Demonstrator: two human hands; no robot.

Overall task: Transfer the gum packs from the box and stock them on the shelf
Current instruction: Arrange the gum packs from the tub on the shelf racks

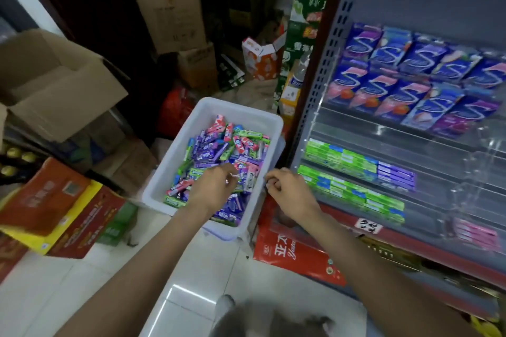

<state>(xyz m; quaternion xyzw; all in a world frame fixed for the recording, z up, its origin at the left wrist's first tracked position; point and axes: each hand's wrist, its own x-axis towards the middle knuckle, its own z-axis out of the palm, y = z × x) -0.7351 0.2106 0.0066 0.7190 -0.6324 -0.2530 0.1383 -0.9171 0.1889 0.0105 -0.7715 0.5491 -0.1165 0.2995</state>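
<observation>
Closest to you, at six o'clock, your left hand (216, 186) is dipping into the white box (169, 169), fingers curling among the gum packs (219, 150); whether they are pinching one I cannot tell. Your right hand (287, 188) is hovering at the box's three o'clock rim, fingers loosely bent, holding nothing. Farther out, at two o'clock, the shelf (397, 145) is carrying a few green and purple rows, so stocking looks barely begun. Slim, glossy sticks are lying jumbled, plenty remaining.
</observation>
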